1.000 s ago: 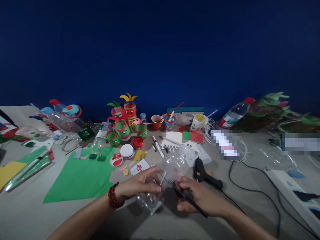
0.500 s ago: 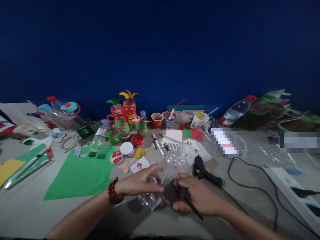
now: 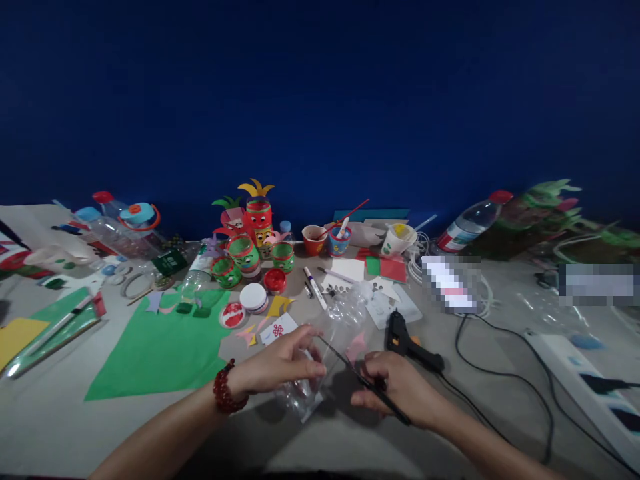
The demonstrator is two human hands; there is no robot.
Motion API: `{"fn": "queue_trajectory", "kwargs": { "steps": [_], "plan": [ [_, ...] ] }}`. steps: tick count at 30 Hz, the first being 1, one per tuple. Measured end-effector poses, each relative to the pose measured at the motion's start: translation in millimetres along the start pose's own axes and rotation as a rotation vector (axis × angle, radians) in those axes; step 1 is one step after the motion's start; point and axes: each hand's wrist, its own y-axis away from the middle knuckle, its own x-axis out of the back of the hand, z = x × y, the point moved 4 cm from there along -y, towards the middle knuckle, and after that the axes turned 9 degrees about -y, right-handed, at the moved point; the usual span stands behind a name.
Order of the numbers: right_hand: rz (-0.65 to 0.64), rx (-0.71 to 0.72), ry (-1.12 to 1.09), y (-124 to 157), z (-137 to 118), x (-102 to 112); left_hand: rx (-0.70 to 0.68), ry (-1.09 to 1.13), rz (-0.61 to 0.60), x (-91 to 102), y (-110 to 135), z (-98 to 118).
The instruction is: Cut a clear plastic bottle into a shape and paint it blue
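Observation:
A clear plastic bottle (image 3: pixel 345 317) lies on its side on the grey table, in front of me. My left hand (image 3: pixel 280 365), with a red bead bracelet at the wrist, is closed over the bottle's near end and holds it down. My right hand (image 3: pixel 397 390) grips black scissors (image 3: pixel 363 381), whose blades point up and left and reach the bottle's wall beside my left fingers. A small pink paper scrap (image 3: pixel 356 347) lies just behind the scissors.
A black glue gun (image 3: pixel 407 343) lies right of the bottle, its cable trailing to a white power strip (image 3: pixel 585 380). A green paper sheet (image 3: pixel 160 350) is on the left. Decorated cups (image 3: pixel 250 247), paint cups, lids, a marker and a water bottle (image 3: pixel 470 227) crowd the back.
My right hand has shifted slightly right and the scissors have tilted, their tips rising along the bottle. My left hand stays clamped on the bottle.

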Motion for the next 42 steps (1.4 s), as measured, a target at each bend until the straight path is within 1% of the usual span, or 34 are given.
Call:
{"fn": "queue_trajectory", "kwargs": {
  "steps": [6, 11, 14, 17, 20, 22, 23, 25, 26, 27, 28, 29, 30, 32, 33, 34, 37, 42],
  "plan": [
    [0.010, -0.013, 0.037, -1, -1, 2, 0.000, -0.094, 0.104, 1.0, 2, -2],
    [0.045, -0.005, 0.033, -1, 2, 0, -0.015, -0.022, 0.068, 0.9, 2, -3],
    [0.095, 0.001, 0.032, 1, 3, 1, -0.031, 0.042, 0.087, -0.4, 3, -1],
    [0.085, -0.036, 0.021, 3, 4, -1, -0.036, 0.057, 0.115, -4.0, 4, 0],
    [0.075, -0.080, 0.030, 6, 5, -3, -0.067, -0.053, 0.163, -3.7, 7, 1],
    [0.102, -0.087, 0.068, 11, 6, -1, -0.089, -0.182, 0.205, 1.9, 11, 2],
    [0.114, -0.088, 0.084, 14, 7, 1, -0.097, -0.245, 0.246, 7.2, 14, 4],
    [0.154, -0.087, 0.105, 23, 10, 9, -0.108, -0.330, 0.384, 22.2, 23, 8],
    [0.183, -0.082, 0.099, 28, 11, 15, -0.114, -0.340, 0.507, 31.6, 29, 11],
    [0.232, -0.080, 0.105, 33, 12, 21, -0.116, -0.326, 0.599, 39.1, 34, 14],
    [0.289, -0.070, 0.111, 37, 11, 28, -0.129, -0.292, 0.633, 43.3, 37, 17],
    [0.311, -0.040, 0.117, 39, 9, 32, -0.146, -0.238, 0.625, 44.7, 38, 19],
    [0.295, -0.006, 0.121, 40, 5, 33, -0.153, -0.157, 0.509, 41.0, 36, 20],
    [0.204, 0.028, 0.111, 36, 0, 29, -0.158, 0.031, 0.279, 29.4, 29, 21],
    [0.145, 0.028, 0.093, 33, -3, 25, -0.160, 0.102, 0.202, 23.8, 26, 22],
    [0.091, 0.025, 0.069, 30, -5, 21, -0.157, 0.157, 0.150, 19.0, 24, 23],
    [-0.004, 0.010, 0.007, 23, -12, 14, -0.141, 0.253, 0.081, 9.4, 19, 24],
    [-0.041, -0.026, -0.044, 20, -20, 17, -0.104, 0.312, 0.023, 2.8, 15, 20]
  ]
}}
